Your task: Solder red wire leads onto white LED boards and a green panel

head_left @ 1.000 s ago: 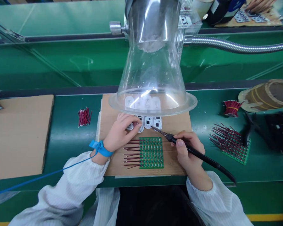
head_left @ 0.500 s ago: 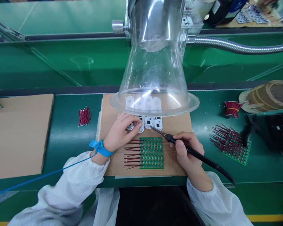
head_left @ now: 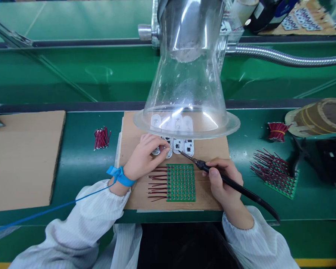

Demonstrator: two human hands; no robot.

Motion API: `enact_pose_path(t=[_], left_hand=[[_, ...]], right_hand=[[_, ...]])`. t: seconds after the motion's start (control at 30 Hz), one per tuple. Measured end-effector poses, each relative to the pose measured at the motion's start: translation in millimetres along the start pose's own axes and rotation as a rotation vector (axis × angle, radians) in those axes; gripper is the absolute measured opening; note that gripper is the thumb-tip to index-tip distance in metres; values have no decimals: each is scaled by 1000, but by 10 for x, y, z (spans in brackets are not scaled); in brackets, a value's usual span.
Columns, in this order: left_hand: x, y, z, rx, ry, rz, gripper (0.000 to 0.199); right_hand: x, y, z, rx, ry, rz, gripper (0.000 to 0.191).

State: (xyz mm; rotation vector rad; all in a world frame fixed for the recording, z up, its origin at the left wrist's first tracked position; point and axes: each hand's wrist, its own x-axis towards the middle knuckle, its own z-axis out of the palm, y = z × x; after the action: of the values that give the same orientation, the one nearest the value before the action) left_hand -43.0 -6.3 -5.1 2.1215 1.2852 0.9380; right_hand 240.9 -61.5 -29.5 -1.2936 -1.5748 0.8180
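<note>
My left hand point(head_left: 148, 155), with a blue wrist strap point(head_left: 123, 176), pinches a thin wire beside the white circuit boards point(head_left: 178, 145); the strand is barely visible at the fingertips. A black soldering iron point(head_left: 212, 170) is held in my right hand point(head_left: 226, 181), pen-like. Its tip touches or hovers just over one white board; I cannot tell which. Below the tip lies a green panel of small boards point(head_left: 181, 183), dark red wires point(head_left: 157, 185) sticking out from its left side. The far white boards show through a clear hood.
The clear fume hood point(head_left: 187, 97) hangs over the cardboard mat point(head_left: 210, 149). Cut red wires point(head_left: 102, 138) lie left, a banded wire bundle point(head_left: 277, 131) right. Pliers point(head_left: 295, 155) rest by another wired green panel point(head_left: 282, 185). A brown roll point(head_left: 316, 116) stands behind.
The whole view has shifted slightly. Both hands and the iron keep nearly the same pose at the white boards; the thin strand by the left fingertips shows less clearly now.
</note>
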Motion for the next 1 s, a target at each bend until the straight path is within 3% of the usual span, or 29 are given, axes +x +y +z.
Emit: enact_pose_path(t=[0.57,0.73,0.83,1.0], left_hand=[[-3,12,10,37,-5,-1,10],[-17,29,-160,-6,30,-19,10],[-30,-30,-307,-99,-21,20,12],[-116,-160,-309,-105,-53,62,3]], right_hand=[[29,-29,-28,-51,-117,8,12],[32,-37,-7,100,4,10,13],[54,-134,44,204,103,68,15],[50,-253,185,265,86,86,11]])
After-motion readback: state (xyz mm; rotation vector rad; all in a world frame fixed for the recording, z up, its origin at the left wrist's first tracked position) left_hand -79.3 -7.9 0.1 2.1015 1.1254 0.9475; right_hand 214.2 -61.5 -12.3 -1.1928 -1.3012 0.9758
